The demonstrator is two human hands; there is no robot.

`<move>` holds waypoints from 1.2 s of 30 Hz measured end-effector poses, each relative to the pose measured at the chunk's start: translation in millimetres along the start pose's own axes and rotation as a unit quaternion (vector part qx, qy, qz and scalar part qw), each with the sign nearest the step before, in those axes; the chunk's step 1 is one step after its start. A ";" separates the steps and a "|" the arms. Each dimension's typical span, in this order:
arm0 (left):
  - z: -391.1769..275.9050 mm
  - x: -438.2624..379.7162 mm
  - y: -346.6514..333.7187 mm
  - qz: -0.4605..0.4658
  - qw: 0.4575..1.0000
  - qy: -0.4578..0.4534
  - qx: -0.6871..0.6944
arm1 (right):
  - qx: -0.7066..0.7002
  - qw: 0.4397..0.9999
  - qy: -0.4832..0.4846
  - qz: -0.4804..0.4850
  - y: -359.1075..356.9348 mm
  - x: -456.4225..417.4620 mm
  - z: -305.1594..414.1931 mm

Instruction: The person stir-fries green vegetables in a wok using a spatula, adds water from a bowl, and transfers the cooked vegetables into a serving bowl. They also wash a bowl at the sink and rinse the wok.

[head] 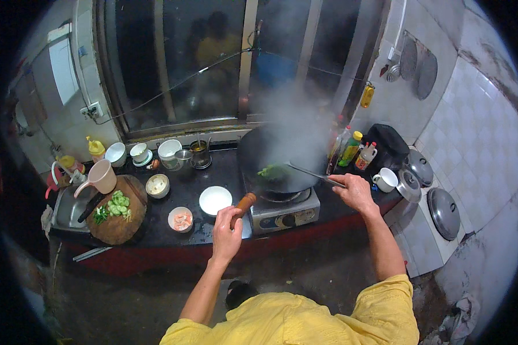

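Note:
My left hand [228, 233] grips the wooden handle [244, 204] of a dark wok [252, 151]. The wok is tilted over a gas stove [285, 215]. My right hand [353, 192] holds a long metal cooking utensil [308, 171], whose far end reaches into the wok. Green vegetables [273, 171] lie in the wok near the utensil's tip. Thick steam rises from the wok and blurs its inside and right side. Just left of the wok handle stands a white bowl [216, 200]. A smaller bowl of peeled shrimp [182, 220] is beside it.
On the left, a round wooden chopping board [125, 228] bears cut green vegetables [118, 203], a dark-handled knife [90, 208] and a pink ladle [101, 177]. Sauce bottles [350, 148] stand close right of the wok. Pot lids [443, 213] lean at the far right.

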State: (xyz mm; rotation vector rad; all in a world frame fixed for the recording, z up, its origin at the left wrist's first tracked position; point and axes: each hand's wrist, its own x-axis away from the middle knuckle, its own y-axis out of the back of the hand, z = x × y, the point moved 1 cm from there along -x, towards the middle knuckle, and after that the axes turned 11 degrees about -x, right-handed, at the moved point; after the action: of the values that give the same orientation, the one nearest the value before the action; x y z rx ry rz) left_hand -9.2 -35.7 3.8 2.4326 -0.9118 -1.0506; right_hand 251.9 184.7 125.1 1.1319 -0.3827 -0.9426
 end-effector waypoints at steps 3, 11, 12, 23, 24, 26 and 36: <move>2.0 -0.3 -1.5 -0.008 1.000 0.001 0.005 | -0.051 0.997 0.040 -0.032 -21.4 -19.1 -6.0; 0.0 -1.9 -4.5 -0.014 1.000 0.018 0.011 | 0.055 0.996 0.048 -0.045 -22.9 -27.8 -44.7; 0.3 -1.7 -5.0 -0.017 1.000 0.017 0.007 | 0.030 0.997 0.035 -0.054 -27.5 -31.4 -46.3; 0.4 1.1 -3.9 -0.012 1.000 0.017 0.012 | 0.083 0.995 0.041 -0.035 24.9 -11.5 -25.1; 0.9 0.3 -3.6 -0.011 1.000 0.015 0.009 | 0.113 0.993 0.035 -0.031 39.2 -11.3 -28.1; 2.2 0.4 -1.8 -0.015 1.000 0.013 0.000 | 0.132 0.991 0.026 -0.014 61.7 -10.7 -15.5; 42.6 1.5 -8.2 -0.070 0.944 0.202 0.249 | -0.091 0.995 -0.015 -0.035 -20.4 -51.4 -16.9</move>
State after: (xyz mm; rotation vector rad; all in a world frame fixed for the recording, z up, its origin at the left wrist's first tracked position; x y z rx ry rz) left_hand -36.5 -32.9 -29.9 3.0049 -0.9542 -0.3414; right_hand 225.0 233.5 109.6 0.9714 -0.2774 -1.0364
